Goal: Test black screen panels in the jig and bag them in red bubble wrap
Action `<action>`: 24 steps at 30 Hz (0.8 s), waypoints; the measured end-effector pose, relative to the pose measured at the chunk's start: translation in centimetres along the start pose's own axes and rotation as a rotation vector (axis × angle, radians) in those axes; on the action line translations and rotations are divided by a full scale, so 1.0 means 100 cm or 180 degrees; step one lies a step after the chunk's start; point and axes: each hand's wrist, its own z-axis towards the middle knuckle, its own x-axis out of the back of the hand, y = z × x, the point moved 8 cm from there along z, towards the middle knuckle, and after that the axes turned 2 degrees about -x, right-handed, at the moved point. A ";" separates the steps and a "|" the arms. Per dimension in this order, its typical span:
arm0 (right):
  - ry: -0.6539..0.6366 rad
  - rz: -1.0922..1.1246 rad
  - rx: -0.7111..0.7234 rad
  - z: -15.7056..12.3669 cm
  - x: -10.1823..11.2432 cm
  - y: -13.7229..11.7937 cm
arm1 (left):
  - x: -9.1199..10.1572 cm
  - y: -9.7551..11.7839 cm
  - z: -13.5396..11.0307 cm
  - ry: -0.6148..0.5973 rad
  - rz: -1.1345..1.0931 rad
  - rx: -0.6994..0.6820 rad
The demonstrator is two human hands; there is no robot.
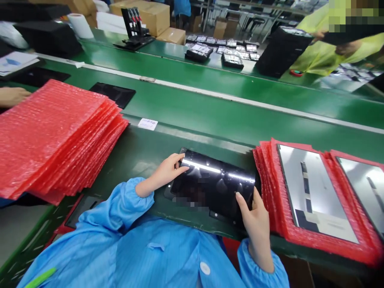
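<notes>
Across the back, past a long green bench (192, 78), brown boxes (153, 18) on the left, small black trays (232, 60) in the middle and a person in yellow (315, 56) on the right, by a tall black stack (282, 52). Up close, in front of a blue coat (168, 244), a shiny black screen (213, 184). Held at its top left corner by the left hand (163, 172), with thumb on the front. Held at its right end by the right hand (256, 228), with thumb on the front too and some fingers hidden. Low over a dark green mat (135, 156); cannot tell if touching it. To the left, a big pile of red bubble bags (51, 136), near another person's hand (12, 97). Just right of the screen, more red bags (270, 196), with two silver panels (318, 192) on top, side by side.
</notes>
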 end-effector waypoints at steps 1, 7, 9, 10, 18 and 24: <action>-0.0011 -0.0002 -0.0020 -0.001 -0.001 0.001 | 0.001 0.000 0.000 0.0042 0.0182 -0.0078; -0.0069 0.0016 0.0009 -0.004 -0.004 0.000 | 0.001 -0.002 0.000 -0.0049 0.0290 -0.0094; -0.0047 -0.0030 -0.0001 -0.004 -0.004 0.001 | 0.000 -0.001 0.000 -0.0067 0.0303 -0.0094; -0.0042 -0.0034 -0.0002 -0.004 -0.004 0.001 | 0.000 -0.001 0.000 -0.0074 0.0312 -0.0100; -0.0012 -0.0080 0.0033 -0.006 -0.004 0.005 | 0.001 0.000 0.000 -0.0075 0.0440 -0.0084; 0.0090 -0.0306 0.0105 -0.007 0.000 0.006 | -0.005 0.008 -0.009 -0.0184 0.1462 -0.0209</action>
